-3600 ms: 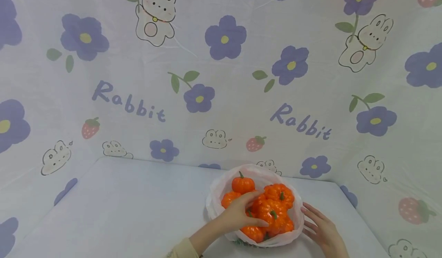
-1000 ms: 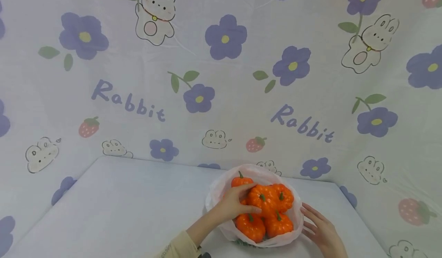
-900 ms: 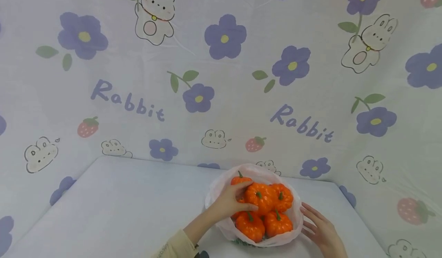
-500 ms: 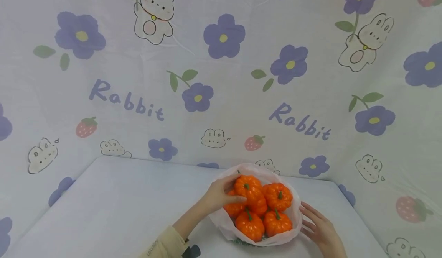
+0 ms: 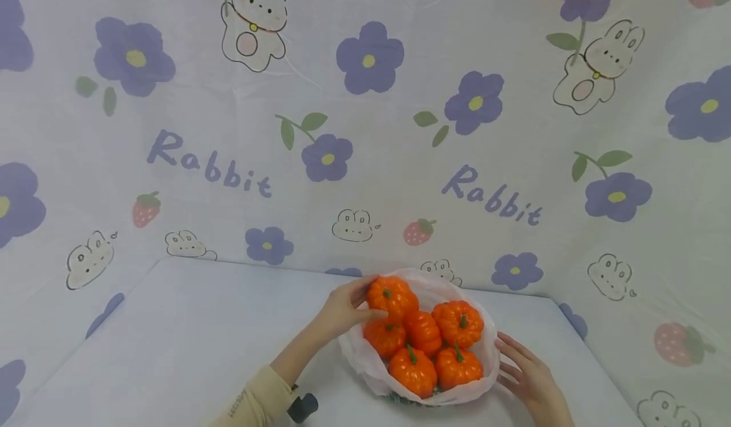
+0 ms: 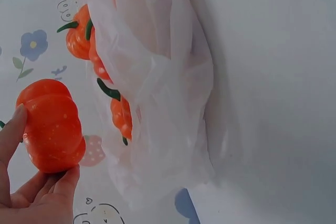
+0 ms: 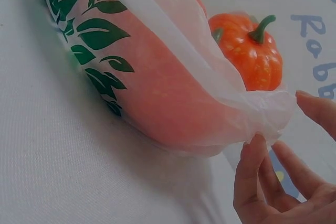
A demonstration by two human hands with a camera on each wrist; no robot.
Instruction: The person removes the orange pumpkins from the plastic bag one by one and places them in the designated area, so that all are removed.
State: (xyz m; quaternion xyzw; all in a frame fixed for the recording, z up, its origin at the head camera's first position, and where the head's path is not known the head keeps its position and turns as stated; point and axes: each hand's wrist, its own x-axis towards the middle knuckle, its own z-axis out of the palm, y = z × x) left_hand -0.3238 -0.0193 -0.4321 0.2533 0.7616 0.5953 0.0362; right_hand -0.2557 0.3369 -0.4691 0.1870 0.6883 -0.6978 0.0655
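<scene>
Left hand grasps top pumpkin at bag's upper-left rim; right hand, fingers released, touches bag's lower-right side.

- toy pumpkins: orange, green stems
- plastic bag around them: translucent white
- bowl under bag: green leaf print
- backdrop cloth behind bowl: purple flowers, rabbits, strawberries

Six orange pumpkins (one held aloft), one plastic bag, two hands.
</scene>
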